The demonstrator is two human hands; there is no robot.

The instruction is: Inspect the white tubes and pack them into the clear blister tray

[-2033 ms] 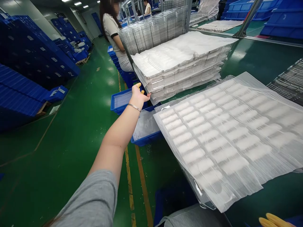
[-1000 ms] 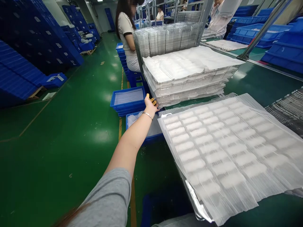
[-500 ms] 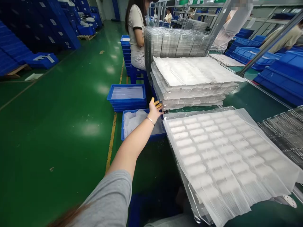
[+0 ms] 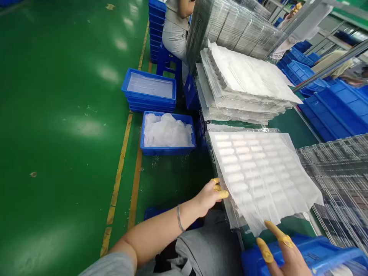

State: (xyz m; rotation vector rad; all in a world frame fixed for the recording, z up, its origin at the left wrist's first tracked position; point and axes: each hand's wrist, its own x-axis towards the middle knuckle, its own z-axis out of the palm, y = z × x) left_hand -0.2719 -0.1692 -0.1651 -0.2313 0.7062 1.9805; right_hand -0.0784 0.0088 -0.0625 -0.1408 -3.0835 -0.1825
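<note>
Left hand (image 4: 209,196): left edge of bench (image 4: 299,128) — grip unclear
Right hand (image 4: 287,256): spread apart
Translucent sheet (image 4: 260,174): may skew — if finger-snagged

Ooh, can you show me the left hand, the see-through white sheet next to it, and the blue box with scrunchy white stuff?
Left hand (image 4: 209,196): head view, on the middle of the hand.
White sheet (image 4: 260,170): head view, on its middle.
Blue box (image 4: 169,151): head view, on its near wall.

This is a factory production hall. On the green floor (image 4: 71,153), 2 painted lines (image 4: 118,184) run along the left edge of the surface (image 4: 300,124), where blue bins (image 4: 151,103) stack and a co-worker (image 4: 174,36) sits.
</note>
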